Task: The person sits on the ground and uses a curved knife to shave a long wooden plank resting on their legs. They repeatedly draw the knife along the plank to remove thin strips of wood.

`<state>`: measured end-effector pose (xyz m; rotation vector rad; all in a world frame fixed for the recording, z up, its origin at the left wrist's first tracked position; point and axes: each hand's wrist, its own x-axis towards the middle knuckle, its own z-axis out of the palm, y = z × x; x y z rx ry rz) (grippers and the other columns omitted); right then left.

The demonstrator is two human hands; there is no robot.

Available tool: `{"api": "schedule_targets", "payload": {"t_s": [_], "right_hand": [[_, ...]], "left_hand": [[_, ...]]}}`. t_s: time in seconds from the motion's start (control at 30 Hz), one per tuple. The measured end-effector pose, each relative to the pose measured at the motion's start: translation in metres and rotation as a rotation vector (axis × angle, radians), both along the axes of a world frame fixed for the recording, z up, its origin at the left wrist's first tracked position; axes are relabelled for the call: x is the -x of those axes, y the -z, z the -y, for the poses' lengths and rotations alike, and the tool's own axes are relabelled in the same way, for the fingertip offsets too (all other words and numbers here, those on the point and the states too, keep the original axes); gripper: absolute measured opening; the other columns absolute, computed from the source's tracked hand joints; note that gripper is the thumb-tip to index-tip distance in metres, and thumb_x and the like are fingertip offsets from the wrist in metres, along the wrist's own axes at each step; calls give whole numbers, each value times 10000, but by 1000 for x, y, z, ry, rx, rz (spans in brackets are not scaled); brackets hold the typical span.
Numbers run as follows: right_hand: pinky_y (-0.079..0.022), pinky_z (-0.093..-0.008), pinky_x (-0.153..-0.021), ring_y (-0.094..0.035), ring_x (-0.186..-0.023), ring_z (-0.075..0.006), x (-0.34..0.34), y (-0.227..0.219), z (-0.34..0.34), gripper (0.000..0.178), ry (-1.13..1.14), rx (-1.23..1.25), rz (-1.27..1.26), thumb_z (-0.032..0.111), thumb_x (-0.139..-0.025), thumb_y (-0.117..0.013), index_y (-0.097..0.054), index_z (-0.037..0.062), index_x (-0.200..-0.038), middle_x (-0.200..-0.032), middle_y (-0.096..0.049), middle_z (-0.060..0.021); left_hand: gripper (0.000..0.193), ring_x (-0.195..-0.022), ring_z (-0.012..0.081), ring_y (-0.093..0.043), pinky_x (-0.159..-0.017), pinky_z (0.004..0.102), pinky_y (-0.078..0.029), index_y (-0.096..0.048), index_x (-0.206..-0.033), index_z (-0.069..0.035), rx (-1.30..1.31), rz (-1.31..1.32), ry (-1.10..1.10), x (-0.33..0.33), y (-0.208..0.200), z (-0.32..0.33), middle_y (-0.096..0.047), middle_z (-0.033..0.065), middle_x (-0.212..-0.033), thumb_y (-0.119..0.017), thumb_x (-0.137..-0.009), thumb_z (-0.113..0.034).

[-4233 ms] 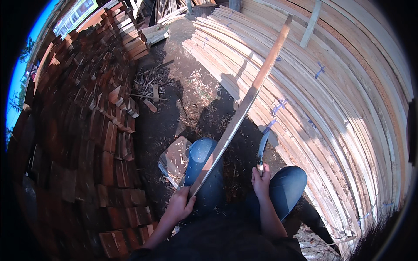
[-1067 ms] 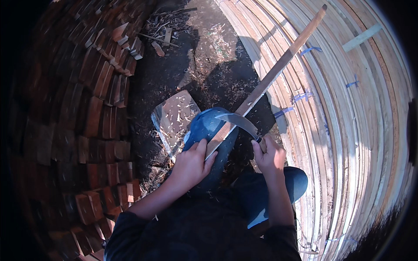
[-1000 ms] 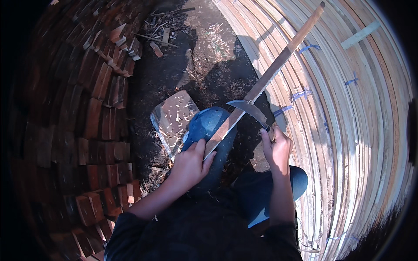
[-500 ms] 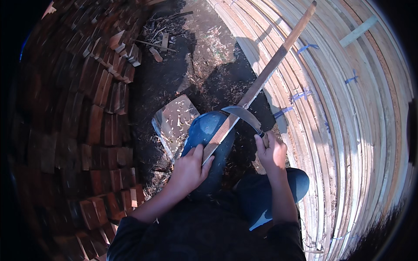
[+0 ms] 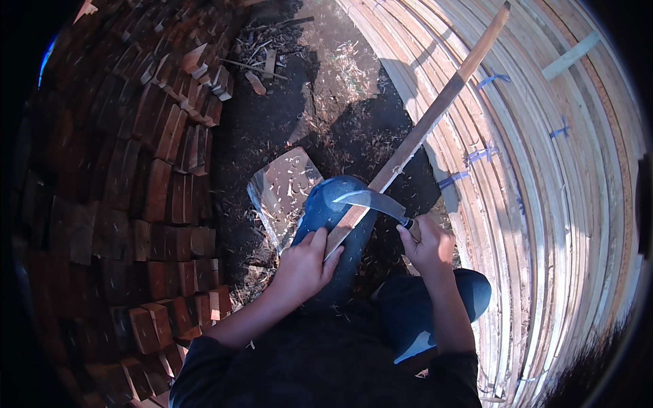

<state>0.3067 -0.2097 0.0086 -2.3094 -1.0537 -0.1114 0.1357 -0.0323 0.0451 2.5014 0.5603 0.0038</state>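
Note:
A long wooden strip (image 5: 432, 115) slants from my lap up to the far right, lying across my jeans-clad knee. Its near end is gripped by my left hand (image 5: 304, 267), fingers wrapped round it. In my right hand (image 5: 431, 246) is the handle of a sickle (image 5: 377, 201), its curved blade pointing left. The blade crosses the strip over the knee, a short way beyond my left hand, and appears to touch its upper face. A pale freshly cut edge runs along part of the strip. My right fingers hide most of the handle.
Stacked reddish-brown wood blocks (image 5: 160, 190) rise on the left. Long pale battens (image 5: 537, 224), bundled with blue ties (image 5: 451, 179), fill the right. A flat board (image 5: 289, 180) strewn with shavings lies beside my knee, and scraps of wood (image 5: 262, 58) litter the dark ground farther off.
The sickle blade has slid along the strip toward my left hand, and my right hand has come slightly nearer me. The whole view has shifted a little. Both grips are kept.

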Motion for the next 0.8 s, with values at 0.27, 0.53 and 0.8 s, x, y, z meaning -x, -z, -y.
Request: {"api": "schedule_targets", "payload": {"t_s": [0.27,0.53,0.8], "right_hand": [[-456,-362,-442,-577,-480,-277,6,3,-7,347,9,-14,-13,324,-781,-727,-505,71,-696,-581,-552,-83],[-452,-368,-479,-597,-552,-329,-19,2,-10,174,137,-4,-163,156,-805,-692,-576,27,-808,-591,-553,-136],[-446,-365,-443,-583,-508,-293,-28,-21,-18,296,83,-109,-8,216,-783,-727,-495,52,-701,-589,-550,-96]], "left_hand": [[319,-639,398,-615,-551,469,-503,-485,-993,9,21,22,-18,1,-1,0,-591,211,-779,-566,-895,-283],[316,-618,390,-614,-530,455,-504,-488,-996,4,29,-17,-7,0,-1,-1,-588,202,-774,-571,-891,-282],[319,-651,397,-621,-552,479,-501,-490,-997,6,67,-12,-14,3,-2,0,-601,212,-815,-573,-890,-283]]}}
